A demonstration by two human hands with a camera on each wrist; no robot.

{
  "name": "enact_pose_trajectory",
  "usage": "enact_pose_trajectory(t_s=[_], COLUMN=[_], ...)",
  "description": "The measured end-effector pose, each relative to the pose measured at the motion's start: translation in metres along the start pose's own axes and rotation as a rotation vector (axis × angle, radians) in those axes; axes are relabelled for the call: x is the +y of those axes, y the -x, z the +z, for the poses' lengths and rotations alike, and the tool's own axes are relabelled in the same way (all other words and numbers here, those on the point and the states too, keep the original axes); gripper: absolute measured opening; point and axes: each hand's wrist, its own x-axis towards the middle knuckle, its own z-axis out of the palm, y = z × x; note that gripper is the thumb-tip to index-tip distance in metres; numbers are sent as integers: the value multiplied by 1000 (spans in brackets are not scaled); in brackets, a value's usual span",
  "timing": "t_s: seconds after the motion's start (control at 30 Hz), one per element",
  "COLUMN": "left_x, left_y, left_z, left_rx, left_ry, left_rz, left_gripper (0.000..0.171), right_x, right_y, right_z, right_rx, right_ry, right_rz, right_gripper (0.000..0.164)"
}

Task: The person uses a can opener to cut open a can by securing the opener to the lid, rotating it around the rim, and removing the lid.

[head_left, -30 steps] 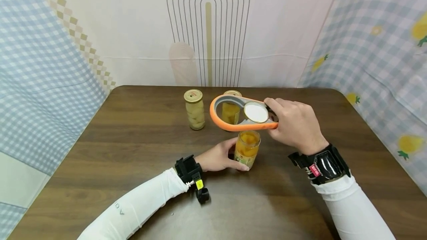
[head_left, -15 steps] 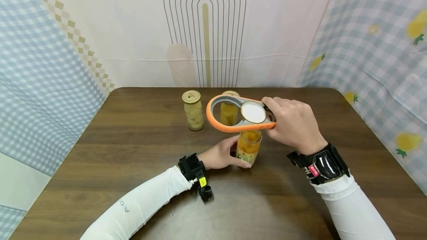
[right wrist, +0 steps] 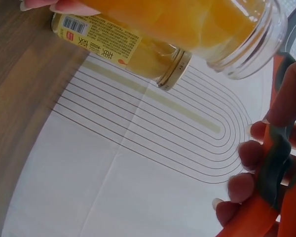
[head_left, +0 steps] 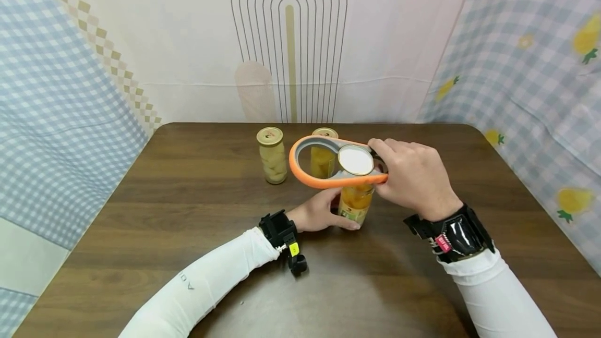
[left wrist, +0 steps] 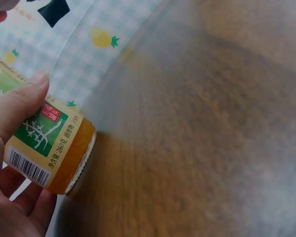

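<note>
My left hand point(head_left: 319, 214) grips a glass jar of orange fruit point(head_left: 355, 206) in the middle of the table, thumb across its label. In the left wrist view the label of the jar point(left wrist: 47, 131) shows a green panel and a barcode. The jar's mouth has no lid in the right wrist view; the head view hides it under an orange and grey jar opener point(head_left: 294, 165). My right hand point(head_left: 413, 176) holds the opener's handle end, fingers wrapped round it. A round lid point(head_left: 356, 160) sits in the opener, its white face up.
Behind the opener, a second jar with a gold lid point(head_left: 324, 132) stands partly covered. Left of it is a jar of pale pieces point(head_left: 273, 158), also gold-lidded. The brown wooden table point(head_left: 197, 197) ends at the back against a patterned cloth point(head_left: 202, 40).
My left hand has brought the jar up and slightly right, so its mouth is now hidden behind the opener. The right hand and opener have hardly moved.
</note>
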Motion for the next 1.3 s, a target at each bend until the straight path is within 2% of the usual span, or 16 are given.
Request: enact_pose_trajectory(t_s=[0.13, 0.23, 0.57, 0.87, 1.07, 1.3], left_x=[1, 0, 0, 15, 0, -7], left_y=[-2, -4, -15, -22, -32, -40], left_z=[0, 0, 2, 5, 3, 3], left_rx=[8, 14, 39, 75, 85, 121], left_ry=[4, 5, -48, -46, -59, -83], left_rz=[-52, -56, -15, 51, 90, 71], left_gripper=[85, 83, 82, 81, 85, 87], right_x=[1, 1, 3, 4, 3, 3], right_y=[0, 0, -1, -2, -1, -1], right_z=[-4, -6, -10, -12, -12, -12], right_rx=[-20, -26, -46, -54, -33, -29], right_ry=[1, -1, 16, 26, 26, 33], right_rz=[20, 26, 43, 55, 43, 33], right_gripper=[44, 44, 39, 37, 35, 35])
